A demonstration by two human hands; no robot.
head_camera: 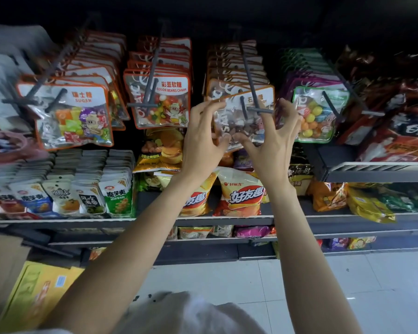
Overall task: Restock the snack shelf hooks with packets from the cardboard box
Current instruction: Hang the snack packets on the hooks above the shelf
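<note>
Snack shelf, upper row: four dark hooks, each carrying a file of clear candy packets.

Item 1, stone candy packet (239, 116): orange-edged, front of its file on the third hook (249, 75) from the left, hanging tilted. Both hands are at it.

Left hand (203, 138): raised, fingers spread and bent; fingertips (211, 104) touch the packet's left edge, thumb meets its lower edge. Whether it actually grips cannot be told.

Right hand (275, 141): raised, fingers spread and bent; one finger reaches up beside the hook's crossbar (260, 110), thumb lies against the packet's lower edge close to the left thumb. Grip likewise uncertain.

Item 2, sugar packet (70, 116): orange-edged, front of the far-left hook, tilted.

Item 3, color beans packet (159, 102): orange-edged, front of the second hook, just left of the left hand.

Item 4, green-edged packet (319, 114): round coloured sweets, front of the fourth hook, just right of the right hand.

Item 5, chip bags (241, 194): yellow and red, standing on the lower shelf (323, 219) between the forearms.

Item 6, small snack sachets (82, 196): packed rows, lower left.

Item 7, cardboard box (3, 273): brown flap at the bottom left corner, on the floor beside a yellow carton (39, 292).

Floor (323, 285): pale tiles.
</note>
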